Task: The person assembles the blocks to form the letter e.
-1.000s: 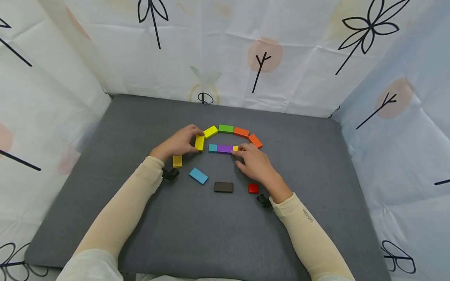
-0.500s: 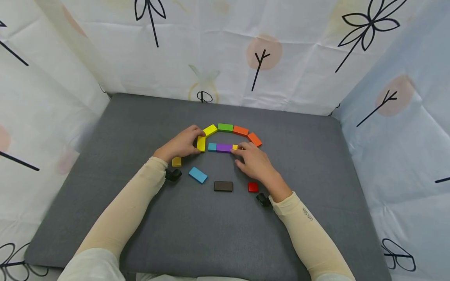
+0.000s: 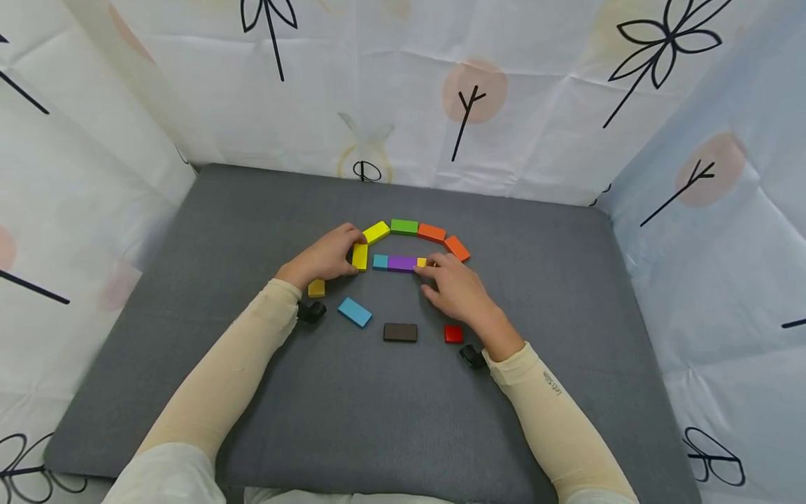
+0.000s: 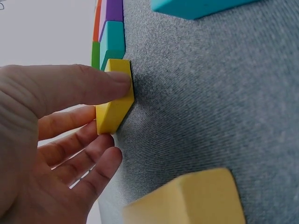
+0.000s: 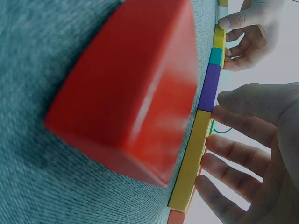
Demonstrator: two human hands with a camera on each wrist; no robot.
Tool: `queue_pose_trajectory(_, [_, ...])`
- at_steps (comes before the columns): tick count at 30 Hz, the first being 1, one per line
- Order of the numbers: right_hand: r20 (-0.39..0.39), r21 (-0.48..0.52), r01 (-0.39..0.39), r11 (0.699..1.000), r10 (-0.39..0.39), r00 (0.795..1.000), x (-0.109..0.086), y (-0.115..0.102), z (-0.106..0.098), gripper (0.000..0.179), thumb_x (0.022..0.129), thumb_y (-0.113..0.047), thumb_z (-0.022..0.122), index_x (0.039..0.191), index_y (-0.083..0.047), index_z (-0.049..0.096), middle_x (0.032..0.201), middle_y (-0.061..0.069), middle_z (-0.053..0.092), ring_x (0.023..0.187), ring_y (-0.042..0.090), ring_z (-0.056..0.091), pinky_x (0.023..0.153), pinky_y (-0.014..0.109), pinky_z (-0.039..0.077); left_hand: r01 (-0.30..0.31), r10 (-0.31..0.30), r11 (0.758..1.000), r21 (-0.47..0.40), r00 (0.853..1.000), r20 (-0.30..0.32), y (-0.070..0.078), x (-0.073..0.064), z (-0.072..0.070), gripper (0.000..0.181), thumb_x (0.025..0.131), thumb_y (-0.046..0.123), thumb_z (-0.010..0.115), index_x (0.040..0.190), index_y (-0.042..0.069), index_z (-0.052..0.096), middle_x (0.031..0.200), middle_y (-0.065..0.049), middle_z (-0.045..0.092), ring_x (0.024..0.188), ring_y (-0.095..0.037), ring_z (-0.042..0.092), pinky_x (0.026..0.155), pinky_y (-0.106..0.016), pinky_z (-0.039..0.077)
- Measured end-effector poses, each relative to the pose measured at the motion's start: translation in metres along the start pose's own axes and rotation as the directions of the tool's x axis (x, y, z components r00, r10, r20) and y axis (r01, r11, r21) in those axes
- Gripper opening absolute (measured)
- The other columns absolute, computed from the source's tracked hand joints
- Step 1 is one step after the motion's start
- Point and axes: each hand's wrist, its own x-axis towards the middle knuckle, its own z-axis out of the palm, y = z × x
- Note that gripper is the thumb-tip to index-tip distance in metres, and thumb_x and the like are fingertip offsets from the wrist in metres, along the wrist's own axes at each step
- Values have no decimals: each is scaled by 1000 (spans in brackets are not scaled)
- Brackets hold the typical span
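Observation:
My left hand (image 3: 321,257) pinches a yellow block (image 4: 117,105) between thumb and fingers at the left end of a curved line of blocks. A second yellow block (image 3: 377,232), a green block (image 3: 404,227) and two orange blocks, one at the top right (image 3: 432,233) and one lower (image 3: 457,248), make up the curve. Inside it lies a straight row: a teal block (image 3: 380,262), a purple block (image 3: 401,264) and an amber block (image 5: 191,161). My right hand (image 3: 458,290) has its thumb and index fingertips right where purple meets amber, its other fingers spread loosely and partly covering the amber block.
On the grey table (image 3: 365,413), nearer my body, lie a blue block (image 3: 355,312), a dark brown block (image 3: 400,332) and a red block (image 3: 453,334). A dull yellow block (image 3: 317,288) sits beside my left wrist. Patterned white curtains (image 3: 403,91) surround the table.
My left hand has shifted slightly right with the yellow block, bringing it closer to the straight row. My right hand has stayed in place. The head view has tilted a little.

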Motion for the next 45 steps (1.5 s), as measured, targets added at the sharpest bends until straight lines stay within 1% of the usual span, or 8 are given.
queue_pose_trajectory(17, [10, -28, 6, 1000, -5, 1000, 0, -4, -3, 44, 106, -23, 73, 149, -16, 69, 141, 10, 61, 118, 26, 55, 86, 44, 56, 10, -10, 1000, -13, 1000, 12, -1, 1, -2, 64, 94, 6, 84, 148, -4, 53, 148, -21, 49, 131, -36, 54, 114, -52, 45])
queue_pose_trajectory(20, [10, -30, 8, 1000, -7, 1000, 0, -4, -2, 44, 106, -23, 73, 149, -16, 69, 140, 10, 61, 117, 26, 55, 86, 44, 56, 16, -16, 999, -28, 1000, 11, -2, 1, -2, 69, 93, 11, 86, 151, -4, 50, 149, -21, 47, 132, -36, 53, 114, -52, 45])
queue_pose_trajectory(23, [15, -25, 5, 1000, -4, 1000, 0, -4, -1, 44, 106, -23, 72, 149, -16, 69, 141, 10, 61, 117, 26, 54, 86, 43, 55, 24, -23, 999, -48, 1000, 6, -5, 3, -4, 74, 95, 21, 86, 154, -3, 47, 150, -22, 46, 133, -36, 53, 114, -53, 45])
queue_pose_trajectory(27, [15, -18, 4, 1000, -3, 1000, 0, -3, -2, 43, 106, -22, 72, 149, -15, 69, 141, 10, 61, 117, 26, 54, 84, 43, 55, 19, -20, 998, -66, 1000, -19, -9, 12, -8, 60, 106, 28, 74, 150, -4, 50, 143, -23, 52, 126, -37, 57, 109, -53, 48])
queue_pose_trajectory(31, [9, -14, 4, 1000, -4, 1000, 1, -3, -3, 43, 106, -22, 72, 148, -15, 70, 140, 10, 61, 116, 26, 55, 83, 43, 56, 22, -23, 999, -42, 999, -24, -6, 30, -15, 41, 110, 23, 67, 139, -4, 57, 129, -22, 59, 113, -35, 58, 101, -50, 50])
queue_pose_trajectory(34, [12, -21, -1, 1000, 2, 1000, 0, -2, -2, 43, 106, -22, 72, 149, -16, 69, 140, 9, 61, 116, 26, 55, 84, 43, 56, 38, -38, 999, -1, 999, -3, -2, 43, -18, 40, 109, 21, 68, 140, -3, 59, 126, -21, 61, 112, -34, 56, 102, -49, 48])
queue_pose_trajectory(37, [16, -24, -8, 1000, 9, 1000, 0, -1, -1, 43, 106, -23, 72, 149, -17, 69, 140, 9, 61, 116, 25, 54, 84, 43, 55, 49, -49, 998, 27, 999, 12, 2, 51, -19, 42, 108, 19, 68, 144, -2, 60, 129, -21, 62, 116, -34, 57, 105, -49, 47])
queue_pose_trajectory(45, [14, -18, -7, 1000, 7, 1000, 2, -2, -1, 43, 106, -23, 73, 148, -17, 70, 138, 9, 61, 115, 25, 54, 84, 42, 55, 64, -65, 997, 37, 998, 13, 5, 58, -18, 42, 107, 18, 69, 144, -1, 61, 127, -20, 63, 111, -33, 57, 102, -48, 50])
